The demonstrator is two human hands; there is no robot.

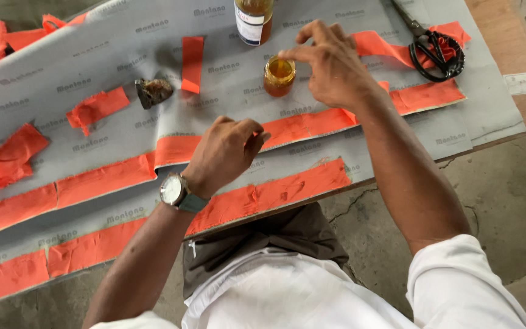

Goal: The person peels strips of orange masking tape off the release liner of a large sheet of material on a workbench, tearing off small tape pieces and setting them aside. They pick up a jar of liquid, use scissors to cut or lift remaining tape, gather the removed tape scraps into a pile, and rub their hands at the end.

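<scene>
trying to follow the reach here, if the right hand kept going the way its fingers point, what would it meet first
The right hand hangs with its fingertips pointing left and a little down, just above the small open jar of amber liquid. Going on, it would most likely meet the jar's rim first, though the height above it is hard to judge.

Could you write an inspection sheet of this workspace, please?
Surface: grey sheet on a board, crossed by orange strips.
Job's things: small open jar of amber liquid; larger bottle behind it.
Clutter: scissors, dark lump, loose orange scraps.
Hands: right hand over the jar, fingers pinched; left hand fisted on a strip, with a wristwatch.
Cables: nothing seen.
Surroundings: cracked concrete floor.
</scene>
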